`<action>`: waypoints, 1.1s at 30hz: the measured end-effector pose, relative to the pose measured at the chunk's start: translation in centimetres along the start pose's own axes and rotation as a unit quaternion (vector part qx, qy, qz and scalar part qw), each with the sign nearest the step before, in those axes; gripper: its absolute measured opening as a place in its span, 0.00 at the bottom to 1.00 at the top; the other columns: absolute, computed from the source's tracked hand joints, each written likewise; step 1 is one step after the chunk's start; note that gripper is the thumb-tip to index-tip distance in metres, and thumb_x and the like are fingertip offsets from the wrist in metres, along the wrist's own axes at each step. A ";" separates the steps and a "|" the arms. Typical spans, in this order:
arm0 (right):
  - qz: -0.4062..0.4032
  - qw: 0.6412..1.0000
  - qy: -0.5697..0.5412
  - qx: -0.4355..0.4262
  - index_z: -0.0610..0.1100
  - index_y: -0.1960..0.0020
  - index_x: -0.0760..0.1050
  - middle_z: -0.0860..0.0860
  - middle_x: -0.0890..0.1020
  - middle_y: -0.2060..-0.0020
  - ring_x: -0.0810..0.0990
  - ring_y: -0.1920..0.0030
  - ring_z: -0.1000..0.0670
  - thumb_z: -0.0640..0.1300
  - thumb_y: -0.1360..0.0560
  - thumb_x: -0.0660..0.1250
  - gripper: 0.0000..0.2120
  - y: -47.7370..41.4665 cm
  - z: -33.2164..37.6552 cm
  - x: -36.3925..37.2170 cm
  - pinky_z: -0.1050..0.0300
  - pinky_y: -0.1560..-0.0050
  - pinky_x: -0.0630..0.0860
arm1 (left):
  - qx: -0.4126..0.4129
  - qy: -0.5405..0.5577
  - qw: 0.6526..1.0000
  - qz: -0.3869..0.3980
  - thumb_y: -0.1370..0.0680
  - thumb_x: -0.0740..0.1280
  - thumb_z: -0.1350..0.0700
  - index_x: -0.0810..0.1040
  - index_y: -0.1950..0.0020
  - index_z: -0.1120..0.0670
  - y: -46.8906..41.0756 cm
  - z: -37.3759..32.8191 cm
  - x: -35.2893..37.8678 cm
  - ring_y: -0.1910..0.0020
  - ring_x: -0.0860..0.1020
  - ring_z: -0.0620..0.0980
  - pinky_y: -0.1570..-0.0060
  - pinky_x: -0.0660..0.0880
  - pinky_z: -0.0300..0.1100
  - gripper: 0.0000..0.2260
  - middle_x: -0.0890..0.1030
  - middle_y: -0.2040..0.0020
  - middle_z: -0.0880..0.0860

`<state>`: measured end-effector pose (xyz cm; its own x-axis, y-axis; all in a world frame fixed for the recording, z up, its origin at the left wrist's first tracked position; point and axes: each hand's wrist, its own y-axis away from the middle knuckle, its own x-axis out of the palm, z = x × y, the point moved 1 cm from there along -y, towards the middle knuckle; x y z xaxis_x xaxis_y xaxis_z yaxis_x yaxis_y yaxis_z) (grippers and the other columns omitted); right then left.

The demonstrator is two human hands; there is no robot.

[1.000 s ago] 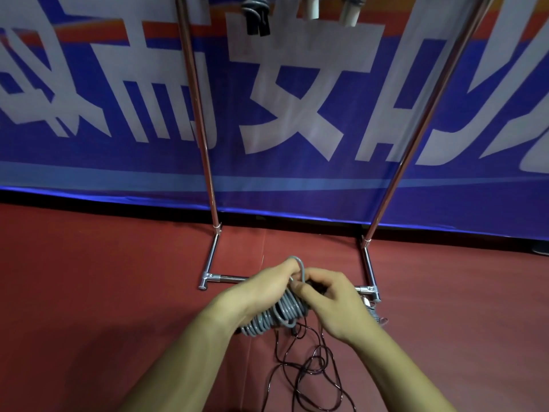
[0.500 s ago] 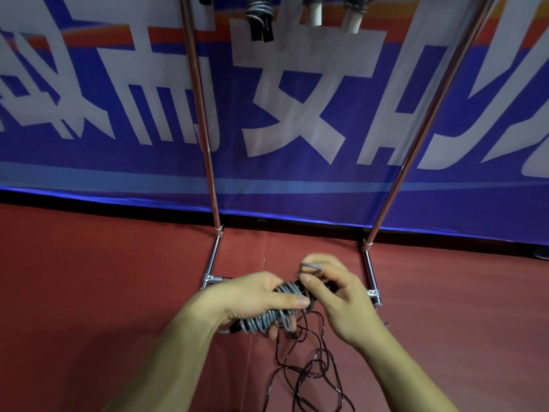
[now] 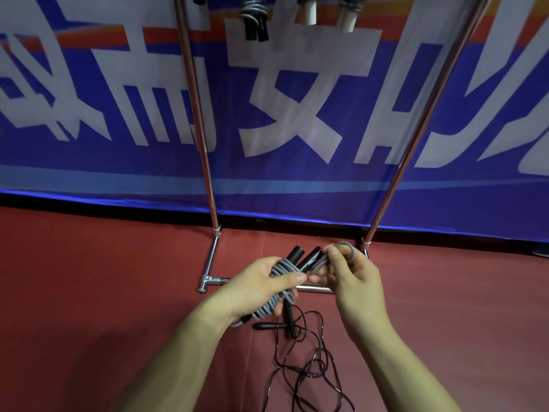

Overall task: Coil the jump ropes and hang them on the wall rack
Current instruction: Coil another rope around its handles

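My left hand point(image 3: 261, 282) grips a coiled grey jump rope point(image 3: 274, 298) whose two black handles point(image 3: 303, 257) stick up out of the bundle. My right hand point(image 3: 347, 276) pinches a grey loop point(image 3: 349, 251) of that rope just right of the handles. Below my hands a thin black jump rope point(image 3: 300, 361) lies loose and tangled on the red floor, its black handles point(image 3: 285, 324) near my left wrist. The metal rack point(image 3: 196, 114) stands in front of me. Coiled ropes point(image 3: 254, 16) hang from its top, cut off by the frame edge.
The rack's right upright point(image 3: 416, 129) leans in the wide-angle view; its base bar point(image 3: 214, 281) crosses the floor under my hands. A blue banner point(image 3: 297, 114) with white characters covers the wall behind. Red floor point(image 3: 89, 292) spreads left and right.
The black handles have come out into view above the bundle. My right hand has lifted the grey loop up and to the right, while my left hand keeps its grip on the coil.
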<state>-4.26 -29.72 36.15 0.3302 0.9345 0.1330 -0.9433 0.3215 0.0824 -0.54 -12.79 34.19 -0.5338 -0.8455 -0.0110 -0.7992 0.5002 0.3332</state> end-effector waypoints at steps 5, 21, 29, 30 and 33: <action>-0.010 0.997 -0.075 0.035 0.35 0.52 0.77 0.45 0.78 0.70 0.81 0.66 0.47 0.30 0.23 0.65 0.04 0.4 0.3 0.2 0.53 0.58 0.82 | 0.029 -0.023 0.999 -0.027 0.28 0.73 0.41 0.80 0.44 0.52 0.0 -0.2 0.1 0.70 0.75 0.54 0.66 0.71 0.47 0.19 0.84 0.59 0.54; -0.031 0.967 -0.217 0.129 0.38 0.56 0.76 0.45 0.78 0.70 0.80 0.67 0.50 0.28 0.22 0.63 0.08 0.1 -0.4 0.5 0.59 0.60 0.82 | 0.014 0.081 0.995 -0.053 0.15 0.55 0.56 0.77 0.44 0.63 -0.2 -0.2 0.4 0.76 0.71 0.54 0.72 0.67 0.44 0.14 0.81 0.62 0.63; -0.020 0.998 -0.064 -0.003 0.38 0.53 0.70 0.47 0.78 0.71 0.77 0.71 0.51 0.27 0.26 0.68 0.10 1.2 0.5 0.7 0.61 0.67 0.76 | -0.005 0.080 0.994 -0.075 0.16 0.57 0.54 0.77 0.49 0.66 -0.1 -0.4 0.3 0.76 0.71 0.54 0.74 0.67 0.41 0.16 0.82 0.64 0.62; -0.017 0.999 -0.035 -0.019 0.36 0.54 0.70 0.45 0.79 0.70 0.77 0.71 0.52 0.27 0.26 0.68 0.09 1.3 0.5 0.7 0.62 0.67 0.75 | -0.008 0.086 0.993 -0.075 0.16 0.57 0.54 0.77 0.50 0.65 -0.1 -0.5 0.3 0.76 0.71 0.54 0.75 0.67 0.41 0.16 0.81 0.64 0.62; -0.010 0.999 -0.005 -0.032 0.33 0.53 0.72 0.45 0.80 0.69 0.79 0.70 0.52 0.28 0.26 0.69 0.06 1.4 0.3 0.7 0.63 0.66 0.76 | -0.013 0.091 0.994 -0.064 0.17 0.58 0.52 0.77 0.51 0.62 0.0 -0.5 0.2 0.77 0.72 0.53 0.76 0.67 0.39 0.15 0.82 0.63 0.63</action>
<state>-5.35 -28.66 36.62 0.3488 0.9263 0.1425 -0.9368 0.3493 0.0228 -0.49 -13.05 34.65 -0.3676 -0.9229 0.1144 -0.8484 0.3832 0.3652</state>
